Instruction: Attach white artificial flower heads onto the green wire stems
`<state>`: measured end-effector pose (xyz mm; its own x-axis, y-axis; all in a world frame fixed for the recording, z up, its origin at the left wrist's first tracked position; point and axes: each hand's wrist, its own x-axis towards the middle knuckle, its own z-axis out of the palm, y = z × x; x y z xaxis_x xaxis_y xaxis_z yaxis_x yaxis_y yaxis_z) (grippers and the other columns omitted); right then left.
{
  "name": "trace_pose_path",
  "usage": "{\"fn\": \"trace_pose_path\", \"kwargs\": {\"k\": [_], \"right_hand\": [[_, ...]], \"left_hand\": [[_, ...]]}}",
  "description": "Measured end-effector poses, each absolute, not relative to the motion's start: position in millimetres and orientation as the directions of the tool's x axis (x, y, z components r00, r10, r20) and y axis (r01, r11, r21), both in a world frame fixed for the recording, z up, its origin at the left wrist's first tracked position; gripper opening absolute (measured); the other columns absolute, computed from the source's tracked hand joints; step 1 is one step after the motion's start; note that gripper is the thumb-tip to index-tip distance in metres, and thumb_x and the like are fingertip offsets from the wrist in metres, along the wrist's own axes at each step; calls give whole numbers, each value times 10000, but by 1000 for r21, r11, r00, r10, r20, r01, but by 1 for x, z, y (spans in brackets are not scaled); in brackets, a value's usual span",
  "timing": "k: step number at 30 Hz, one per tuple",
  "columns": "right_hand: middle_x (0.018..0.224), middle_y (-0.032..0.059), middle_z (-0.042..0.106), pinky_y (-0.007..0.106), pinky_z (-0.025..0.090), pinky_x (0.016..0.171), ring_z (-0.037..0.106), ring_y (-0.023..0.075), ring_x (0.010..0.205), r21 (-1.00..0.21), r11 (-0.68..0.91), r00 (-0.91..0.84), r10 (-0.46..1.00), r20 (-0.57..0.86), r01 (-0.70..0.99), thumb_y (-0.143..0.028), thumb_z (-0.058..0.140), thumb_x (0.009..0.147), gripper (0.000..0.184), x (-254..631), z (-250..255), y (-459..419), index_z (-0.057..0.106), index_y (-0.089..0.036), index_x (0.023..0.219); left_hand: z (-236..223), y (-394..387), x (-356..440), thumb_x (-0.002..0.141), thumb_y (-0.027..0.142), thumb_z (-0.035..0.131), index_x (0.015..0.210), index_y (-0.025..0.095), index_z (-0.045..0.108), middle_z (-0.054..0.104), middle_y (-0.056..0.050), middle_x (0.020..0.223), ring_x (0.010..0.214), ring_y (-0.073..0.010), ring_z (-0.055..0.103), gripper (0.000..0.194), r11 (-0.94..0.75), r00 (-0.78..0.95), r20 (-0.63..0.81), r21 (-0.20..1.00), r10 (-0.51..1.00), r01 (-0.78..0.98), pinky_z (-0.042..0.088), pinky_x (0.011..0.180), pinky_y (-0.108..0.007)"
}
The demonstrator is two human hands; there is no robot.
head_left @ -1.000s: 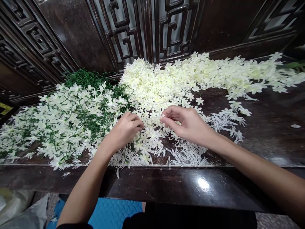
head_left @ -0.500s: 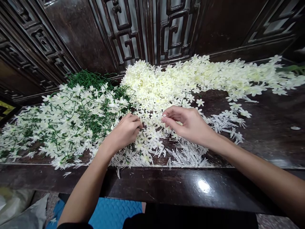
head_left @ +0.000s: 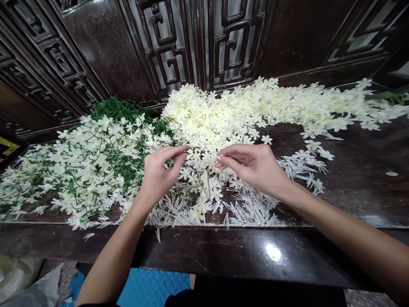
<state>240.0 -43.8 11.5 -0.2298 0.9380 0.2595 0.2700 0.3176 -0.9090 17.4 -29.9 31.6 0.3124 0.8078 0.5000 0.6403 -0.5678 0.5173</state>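
My left hand (head_left: 164, 168) is raised over the middle of the flower heap, thumb and index finger nearly together in a pinch; what lies between them is too small to make out. Facing it, my right hand (head_left: 252, 164) pinches thumb against fingers, with a tiny whitish bit at the tips that I cannot identify. Between and below the hands a small green stem piece (head_left: 208, 175) stands out against loose white artificial blossoms (head_left: 217, 194). Left of my left hand lies a pile of white flowers on green stems (head_left: 99, 157).
Loose cream blossoms (head_left: 271, 104) stretch along the back to the right. White stamen bunches (head_left: 252, 209) lie near the front edge of the dark wooden bench (head_left: 361, 170). Green stems (head_left: 118, 108) are heaped behind, against the carved wooden backrest (head_left: 233, 51). A blue mat (head_left: 156, 283) lies below.
My left hand has turned and lifted slightly, its thumb and index finger now stretched toward my right hand. A green stem piece shows between the hands. My right hand has hardly moved.
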Motion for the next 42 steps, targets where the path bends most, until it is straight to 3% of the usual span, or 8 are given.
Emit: {"fn": "trace_pose_path", "kwargs": {"k": [3, 7, 10, 15, 21, 30, 35, 42], "right_hand": [[829, 60, 734, 334, 656, 687, 724, 175, 751, -917, 301, -217, 944, 248, 262, -131, 599, 823, 131, 240, 13, -45, 702, -174, 891], [833, 71, 734, 346, 660, 662, 726, 193, 762, -922, 284, -216, 949, 231, 261, -130, 602, 814, 120, 239, 15, -46, 697, -179, 867], [822, 78, 732, 354, 658, 658, 725, 199, 759, -928, 273, -216, 951, 221, 254, -139, 609, 812, 95, 238, 15, -46, 686, -174, 853], [776, 53, 713, 357, 645, 663, 707, 171, 711, -903, 343, -251, 927, 281, 257, -135, 601, 825, 74, 238, 16, -47, 652, -187, 818], [716, 24, 651, 312, 590, 544, 631, 136, 609, -879, 421, -301, 887, 349, 222, -163, 582, 858, 59, 239, 18, -51, 610, -193, 816], [719, 30, 615, 309, 538, 526, 589, 138, 608, -890, 398, -313, 894, 321, 223, -180, 563, 870, 53, 239, 18, -49, 590, -177, 824], [702, 21, 607, 290, 520, 522, 581, 128, 599, -888, 418, -368, 869, 330, 191, -186, 553, 876, 55, 238, 18, -50, 599, -166, 852], [664, 8, 597, 275, 496, 505, 570, 125, 579, -879, 427, -378, 865, 329, 213, -188, 554, 874, 52, 236, 19, -53, 593, -172, 843]], "left_hand": [[36, -34, 21, 808, 131, 637, 909, 166, 729, 744, -63, 902, 802, -156, 688, 141, -492, 201, 470, 655, 859, 573, 608, 681, -293], [39, -38, 26, 793, 136, 653, 918, 148, 719, 734, -80, 938, 794, -159, 703, 142, -393, 144, 368, 815, 919, 426, 627, 642, -275], [35, -39, 27, 803, 145, 651, 932, 154, 712, 742, -61, 871, 731, -141, 704, 143, -402, 194, 352, 803, 916, 441, 632, 630, -269], [30, -43, 32, 820, 152, 646, 966, 167, 704, 740, -45, 815, 650, -120, 691, 158, -507, 251, 441, 734, 862, 452, 616, 546, -237], [32, -54, 40, 838, 187, 632, 953, 169, 715, 722, -51, 825, 491, -80, 617, 143, -422, 259, 349, 844, 901, 331, 539, 393, -189], [31, -54, 42, 887, 166, 547, 980, 177, 683, 634, -10, 691, 578, -120, 655, 164, -253, 336, 194, 957, 922, 142, 608, 570, -265], [31, -56, 47, 893, 179, 531, 964, 177, 660, 635, -20, 789, 576, -101, 655, 147, -192, 354, 138, 974, 925, 121, 602, 554, -231], [24, -57, 49, 828, 215, 643, 957, 173, 670, 664, -16, 606, 523, -135, 651, 139, -184, 385, 110, 970, 916, 159, 533, 447, -226]]}}
